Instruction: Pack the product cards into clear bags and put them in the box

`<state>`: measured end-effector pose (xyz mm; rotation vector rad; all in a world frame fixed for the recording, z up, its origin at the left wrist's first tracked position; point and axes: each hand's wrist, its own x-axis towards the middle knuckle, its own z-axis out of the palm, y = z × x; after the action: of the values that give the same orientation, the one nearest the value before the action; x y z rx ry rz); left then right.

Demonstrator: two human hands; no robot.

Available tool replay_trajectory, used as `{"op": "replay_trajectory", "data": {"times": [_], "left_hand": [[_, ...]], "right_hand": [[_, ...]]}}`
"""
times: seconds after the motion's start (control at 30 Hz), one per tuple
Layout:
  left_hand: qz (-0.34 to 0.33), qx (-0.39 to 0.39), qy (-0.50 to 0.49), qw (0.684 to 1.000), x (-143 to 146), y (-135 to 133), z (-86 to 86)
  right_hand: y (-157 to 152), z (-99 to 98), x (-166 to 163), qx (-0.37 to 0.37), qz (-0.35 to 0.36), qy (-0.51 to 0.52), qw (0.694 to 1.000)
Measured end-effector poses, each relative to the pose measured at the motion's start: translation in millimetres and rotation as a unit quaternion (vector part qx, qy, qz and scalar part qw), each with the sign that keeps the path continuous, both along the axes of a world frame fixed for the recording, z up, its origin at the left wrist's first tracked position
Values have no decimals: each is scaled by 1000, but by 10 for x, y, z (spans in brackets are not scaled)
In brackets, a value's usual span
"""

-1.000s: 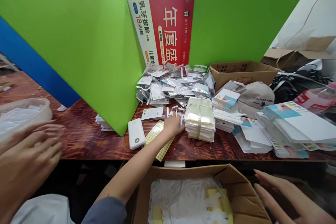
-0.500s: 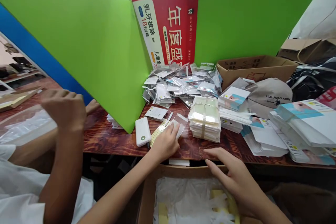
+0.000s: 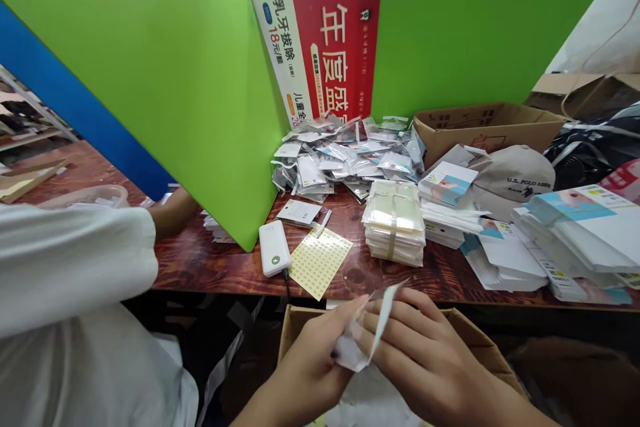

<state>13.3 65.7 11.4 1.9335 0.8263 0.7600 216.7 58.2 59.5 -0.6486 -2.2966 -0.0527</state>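
Note:
A small clear plastic bag (image 3: 351, 352) with a white strip along its edge is between my two hands, above the open carton. My left hand (image 3: 320, 353) pinches the bag with the thumb on top. Curled fingers of my right hand (image 3: 417, 340) press on the bag's other side, by the strip; its thumb is hidden. On the table beyond, a yellowish sheet of small round stickers (image 3: 320, 263) lies beside a white power bank (image 3: 274, 250) with a cable. A packed card (image 3: 300, 212) rests just behind the sheet.
Below my hands stands a cardboard carton (image 3: 487, 357) with white contents. A banded stack of bags (image 3: 393, 223), card stacks (image 3: 505, 257), a cap (image 3: 515, 177) and a heap of packed bags (image 3: 345, 153) cover the table. Left, a co-worker's sleeve (image 3: 75, 267) is beside the green panel (image 3: 200, 80).
My left hand has come back from the sticker sheet with the plastic bag, and my right hand has met it over the carton. The co-worker's raised arm has lowered and reaches behind the panel.

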Motion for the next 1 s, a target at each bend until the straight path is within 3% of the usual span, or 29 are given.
{"op": "replay_trajectory", "data": {"times": [0.13,0.2,0.4,0.57,0.63,0.7,0.8,0.87,1.0], "left_hand": [[60,176,56,981,-122,23,-110],[82,222,89,968,-169,10,-115],[110,244,147,952,-194,-26,-9],[124,285,154,938,-122,-79,-37],[101,237,82,963,-86,-136,-48],[66,90,-11,994,-58,-217,-40],[49,-143,-145,978,-37,-355,-14],[96,-192,-189,958,-32,-422,-1],[150,-158,-125,968,-17,-452,15]], "right_hand": [[-68,141,40,-2,-32,-53,998],[-71,187,40,4,-24,-93,995],[-84,190,-20,1,13,-131,991],[-54,121,-128,-65,0,-140,988],[-29,93,-165,-85,8,-102,991],[-6,61,-185,-65,12,-35,997],[9,1,-201,-32,8,6,999],[10,-39,-217,-34,9,2,999],[41,-62,-263,-9,-37,18,999]]}}
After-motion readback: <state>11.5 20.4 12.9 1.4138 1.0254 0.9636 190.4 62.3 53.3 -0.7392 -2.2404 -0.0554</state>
